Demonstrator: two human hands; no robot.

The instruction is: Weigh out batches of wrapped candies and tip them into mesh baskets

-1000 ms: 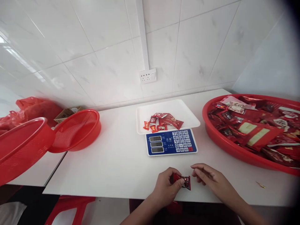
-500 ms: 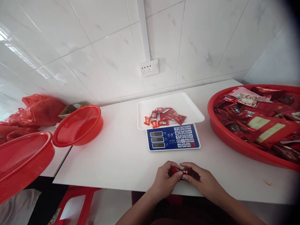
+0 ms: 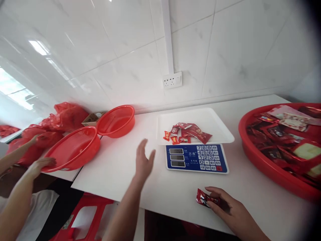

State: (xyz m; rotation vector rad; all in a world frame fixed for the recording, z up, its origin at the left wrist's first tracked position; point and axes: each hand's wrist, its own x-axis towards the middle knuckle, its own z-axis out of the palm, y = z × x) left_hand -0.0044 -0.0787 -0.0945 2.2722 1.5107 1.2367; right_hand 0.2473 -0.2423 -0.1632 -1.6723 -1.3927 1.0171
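Between the thumb and fingers of my right hand (image 3: 227,205) is a small red wrapped snack packet (image 3: 202,198), held low over the table's front edge. My left hand (image 3: 144,163) is raised over the white table (image 3: 112,170) with thumb and fingers apart, holding nothing. It is left of the blue-and-white digital scale (image 3: 193,160). On the scale's white tray (image 3: 215,125) lie several red snack packets (image 3: 199,133) in a loose pile.
A wide red basin (image 3: 260,167) full of packets stands at the right. Two red baskets (image 3: 117,134) (image 3: 75,164) are at the left, where a co-worker's hand (image 3: 41,165) touches the nearer one. Red plastic bags (image 3: 71,115) lie behind. A socket (image 3: 172,80) is on the wall.
My left hand has let go of the packet and moved left, opening. My right hand keeps the packet. The view has turned left, and a co-worker's arms now show at the left.
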